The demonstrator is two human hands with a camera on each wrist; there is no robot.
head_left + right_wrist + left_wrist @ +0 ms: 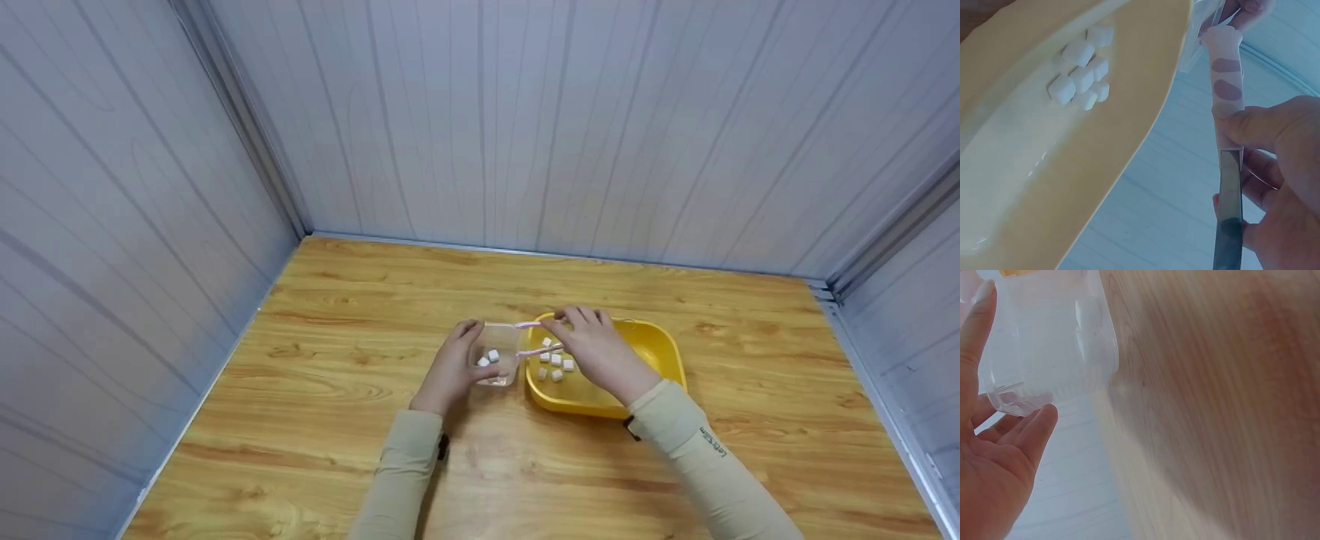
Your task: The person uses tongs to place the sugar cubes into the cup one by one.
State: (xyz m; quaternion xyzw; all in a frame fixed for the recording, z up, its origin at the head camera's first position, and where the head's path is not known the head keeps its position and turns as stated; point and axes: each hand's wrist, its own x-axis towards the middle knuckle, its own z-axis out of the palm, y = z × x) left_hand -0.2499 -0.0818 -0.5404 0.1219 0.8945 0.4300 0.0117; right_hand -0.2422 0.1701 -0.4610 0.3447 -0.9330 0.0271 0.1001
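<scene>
My left hand [448,369] grips a clear plastic box [504,337] by its left side, thumb near the front and fingers at the back. A few white cubes [493,355] lie inside the box. In my right hand [604,356] I hold a pair of tongs [1230,208] with metal arms and pink, paw-shaped tips [1226,67]. Thumb and fingers pinch the tongs' arms. The two tips stand apart at the box's right edge. Below the right hand sits a yellow basin [667,341], with several white cubes [1081,79] loose on its floor at the left end.
A wood-grain table [360,360] carries the box and basin. Pale panel walls [525,135] rise at its back and both sides. The basin's left rim stands close beside the box.
</scene>
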